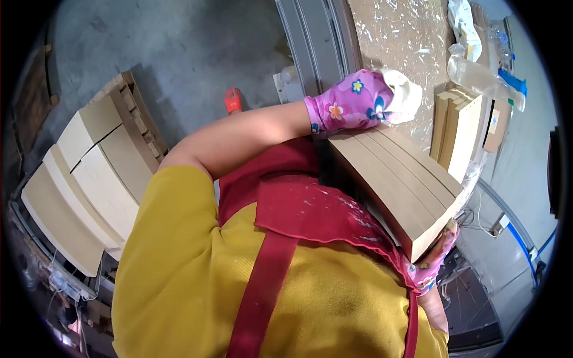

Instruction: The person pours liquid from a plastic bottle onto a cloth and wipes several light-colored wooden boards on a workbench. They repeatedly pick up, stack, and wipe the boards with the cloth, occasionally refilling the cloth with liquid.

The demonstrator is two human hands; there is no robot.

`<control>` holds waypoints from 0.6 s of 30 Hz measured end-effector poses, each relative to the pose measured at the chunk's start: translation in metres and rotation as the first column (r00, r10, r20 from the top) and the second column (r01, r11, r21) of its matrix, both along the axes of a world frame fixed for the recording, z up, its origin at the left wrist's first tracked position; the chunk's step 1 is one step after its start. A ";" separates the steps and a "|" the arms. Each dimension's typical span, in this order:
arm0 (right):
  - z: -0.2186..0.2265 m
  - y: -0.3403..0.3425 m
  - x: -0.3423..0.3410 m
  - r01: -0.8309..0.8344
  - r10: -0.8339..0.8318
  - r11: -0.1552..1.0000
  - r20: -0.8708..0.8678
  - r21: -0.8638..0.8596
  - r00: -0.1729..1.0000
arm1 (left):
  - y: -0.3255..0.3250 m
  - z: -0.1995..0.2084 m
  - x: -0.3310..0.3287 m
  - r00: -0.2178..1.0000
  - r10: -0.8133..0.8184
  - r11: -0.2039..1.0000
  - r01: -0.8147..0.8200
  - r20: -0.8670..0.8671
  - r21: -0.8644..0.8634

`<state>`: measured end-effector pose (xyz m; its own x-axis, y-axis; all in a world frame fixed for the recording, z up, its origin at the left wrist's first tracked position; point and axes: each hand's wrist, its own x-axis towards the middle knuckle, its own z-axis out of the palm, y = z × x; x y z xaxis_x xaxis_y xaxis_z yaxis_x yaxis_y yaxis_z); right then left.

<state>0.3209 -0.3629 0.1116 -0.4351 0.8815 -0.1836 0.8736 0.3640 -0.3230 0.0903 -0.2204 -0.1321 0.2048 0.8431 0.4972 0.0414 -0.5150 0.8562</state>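
A stack of several long brown fibreboard pieces [397, 173] lies slanted in front of me, close against my red apron [334, 209]. My left hand [382, 98], in a white glove with a purple flowered cuff, reaches across and is closed at the stack's far end; its fingertips are partly hidden. At the near right end, my right hand [433, 259], in a pink flowered cuff, is curled round the boards' edge. Most of its fingers are hidden behind the boards.
A worktop [400, 36] spattered with white stands ahead, beside a grey metal rail [316, 42]. Another board stack [456, 131] and plastic wrapping [477, 74] are at the right. Large pale panels [89, 173] are stacked by a wooden pallet [134, 107] at the left. A red shoe [233, 100] shows on the floor.
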 end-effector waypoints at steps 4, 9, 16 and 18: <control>0.001 -0.002 0.003 0.019 -0.019 0.999 0.007 -0.033 1.000 | 0.001 0.029 0.011 0.946 -0.040 0.983 0.095 0.321 -0.159; -0.004 -0.008 0.009 0.009 -0.010 1.000 -0.057 -0.019 0.998 | -0.003 0.031 -0.007 0.936 -0.120 0.983 0.158 0.332 -0.089; 0.001 -0.002 0.007 -0.048 0.048 0.999 0.015 -0.006 0.999 | 0.002 -0.049 -0.046 0.077 0.494 0.780 0.402 0.866 -0.481; 0.000 -0.004 0.002 0.044 -0.044 0.998 -0.003 -0.036 0.999 | -0.032 -0.025 -0.080 0.447 0.615 0.559 0.335 0.650 -0.759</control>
